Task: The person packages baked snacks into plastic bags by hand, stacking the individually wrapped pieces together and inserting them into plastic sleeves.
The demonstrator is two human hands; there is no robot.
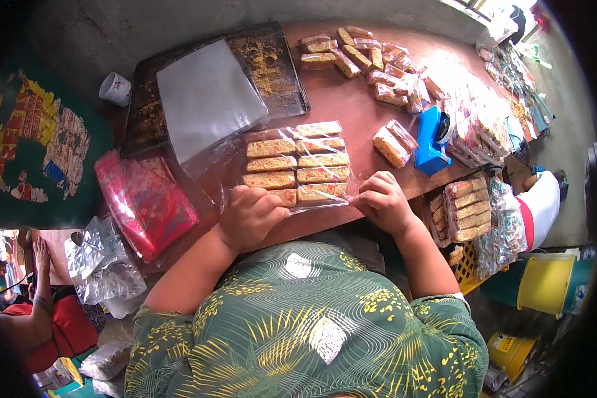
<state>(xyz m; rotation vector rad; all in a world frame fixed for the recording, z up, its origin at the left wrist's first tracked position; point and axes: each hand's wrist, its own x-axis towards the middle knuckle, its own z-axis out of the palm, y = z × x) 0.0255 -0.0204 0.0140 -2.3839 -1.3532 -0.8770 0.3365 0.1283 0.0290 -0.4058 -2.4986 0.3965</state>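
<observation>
A clear plastic bag of golden bars (296, 162), set in two columns with reddish bits in them, lies flat at the table's near edge. My left hand (253, 215) is closed on its lower left corner, the fingertips over the lowest bar. At the lower right corner, my right hand (383, 201) pinches the bag's loose plastic edge. Just beyond the right hand sit a small wrapped pack of bars (395, 143) and a blue tape dispenser (432, 142). Clear plastic bags (209, 96) lie stacked beyond the left hand.
A dark baking tray (272, 63) with crumbs lies under the clear bags, beside a white cup (115, 89). Small wrapped bars (371, 63) are piled at the back. Filled bags (477, 123) stand on the right, more bars (467, 209) below. Pink plastic (146, 205) lies left; another person's arm (41, 278) shows.
</observation>
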